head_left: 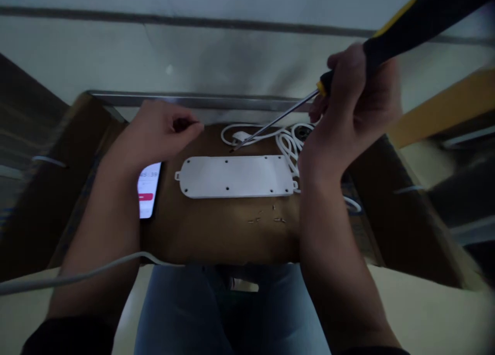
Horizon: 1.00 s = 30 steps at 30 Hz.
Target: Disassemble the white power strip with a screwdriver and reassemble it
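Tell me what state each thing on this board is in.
power strip, lying flat, back up
cord, coiled
screwdriver, gripped in the right hand, tip lowered by the cord
left hand, fingers curled shut, on the board
phone, screen lit
screws, loose beside the strip

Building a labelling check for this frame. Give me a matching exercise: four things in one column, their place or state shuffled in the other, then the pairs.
Things
1. screwdriver
2. power strip
3. phone
4. loose screws

Place or state
A. screen lit, partly under the wrist of the left hand
B. scattered on the cardboard, on the near side of the strip
C. gripped in the right hand, tip angled down behind the strip
D. flat in the middle of the cardboard, screw-hole side up

Pairs: 1-C, 2-D, 3-A, 4-B
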### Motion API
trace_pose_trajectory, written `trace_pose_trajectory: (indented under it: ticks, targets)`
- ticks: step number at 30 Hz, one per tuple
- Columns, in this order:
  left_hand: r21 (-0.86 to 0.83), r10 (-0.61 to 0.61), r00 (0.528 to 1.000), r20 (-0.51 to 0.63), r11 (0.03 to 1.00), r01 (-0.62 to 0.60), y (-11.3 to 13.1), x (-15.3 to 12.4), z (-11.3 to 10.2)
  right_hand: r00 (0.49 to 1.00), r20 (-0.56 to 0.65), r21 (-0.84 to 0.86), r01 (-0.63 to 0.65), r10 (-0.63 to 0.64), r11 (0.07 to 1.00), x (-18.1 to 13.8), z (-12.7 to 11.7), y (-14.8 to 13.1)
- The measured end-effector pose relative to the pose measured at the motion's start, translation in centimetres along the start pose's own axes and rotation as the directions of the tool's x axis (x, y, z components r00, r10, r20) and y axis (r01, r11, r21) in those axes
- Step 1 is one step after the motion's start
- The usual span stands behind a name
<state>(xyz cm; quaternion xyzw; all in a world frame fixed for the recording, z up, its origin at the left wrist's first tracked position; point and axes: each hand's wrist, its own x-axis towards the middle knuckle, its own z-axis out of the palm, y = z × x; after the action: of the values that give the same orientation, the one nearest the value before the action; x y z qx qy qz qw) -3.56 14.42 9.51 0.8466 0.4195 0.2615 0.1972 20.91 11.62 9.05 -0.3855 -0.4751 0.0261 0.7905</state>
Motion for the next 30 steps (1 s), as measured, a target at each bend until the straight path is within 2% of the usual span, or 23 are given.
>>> trace_pose_trajectory:
  ticks: [1,3,5,7,10,12,15,18,20,21,23,25,26,27,28,30]
  targets:
    - [0.027,-0.08,0.994,-0.079,0.996,0.083,-0.8,0.0,-0.3,0.999,0.046,0.018,-0.008,0.007,1.0,-0.6,0.1,-0.3]
    - [0.004,-0.147,0.98,-0.13,0.989,0.149,-1.8,0.2,-0.4,0.985,0.169,0.088,-0.052,0.037,0.995,-1.7,0.4,-0.7]
    - [-0.048,-0.203,0.969,-0.14,0.979,0.199,-2.0,0.3,-0.1,0.969,0.243,0.127,-0.08,0.047,0.989,-2.9,0.9,-0.8]
    - [-0.137,-0.224,0.969,-0.103,0.968,0.209,-1.8,0.4,0.0,0.952,0.3,0.136,-0.104,0.059,0.985,-3.9,1.5,-0.8]
    - [-0.339,-0.21,0.977,-0.032,0.922,0.187,-1.7,0.3,-0.4,0.922,0.377,0.1,-0.131,0.085,0.986,-5.0,2.4,-0.8]
    - [-0.491,-0.193,0.981,-0.014,0.856,0.161,-1.9,0.1,-0.9,0.908,0.409,0.069,-0.13,0.091,0.989,-5.4,2.6,-0.7]
    - [-0.69,-0.193,0.98,-0.055,0.716,0.103,-2.3,-0.2,-1.7,0.891,0.446,0.035,-0.117,0.089,0.992,-5.6,2.8,-0.6]
    - [-0.825,-0.184,0.973,-0.141,0.564,-0.013,-2.4,-0.6,-2.3,0.867,0.491,-0.017,-0.082,0.08,0.996,-5.0,3.3,-0.9]
    - [-0.867,-0.157,0.971,-0.178,0.492,-0.08,-2.4,-0.8,-2.6,0.83,0.557,-0.053,-0.011,0.039,0.999,-4.1,4.3,-1.5]
    - [-0.876,-0.145,0.973,-0.181,0.473,-0.093,-2.5,-0.9,-2.7,0.795,0.607,-0.069,0.042,0.009,0.997,-3.6,5.0,-1.9]
    - [-0.887,-0.138,0.979,-0.149,0.457,-0.071,-2.8,-1.1,-2.8,0.702,0.71,-0.086,0.164,-0.055,0.983,-2.5,6.6,-2.8]
    - [-0.894,-0.139,0.987,-0.083,0.449,-0.011,-3.3,-1.2,-2.9,0.573,0.819,-0.085,0.185,-0.037,0.979,-1.6,8.1,-3.6]
    - [-0.897,-0.138,0.989,-0.056,0.442,0.01,-3.6,-1.2,-3.0,0.532,0.846,-0.076,0.177,-0.031,0.981,-1.3,8.7,-3.8]
    - [-0.899,-0.123,0.992,-0.036,0.437,0.022,-3.8,-1.3,-3.1,0.508,0.861,-0.064,0.162,-0.028,0.985,-1.0,9.1,-4.0]
    - [-0.898,-0.093,0.995,-0.017,0.439,0.026,-4.0,-1.3,-3.1,0.507,0.861,-0.052,0.147,-0.03,0.988,-0.9,9.3,-4.0]
    - [-0.885,-0.006,1.0,0.018,0.465,0.019,-4.1,-1.3,-3.2,0.533,0.846,-0.04,0.11,-0.025,0.993,-0.6,9.3,-3.9]
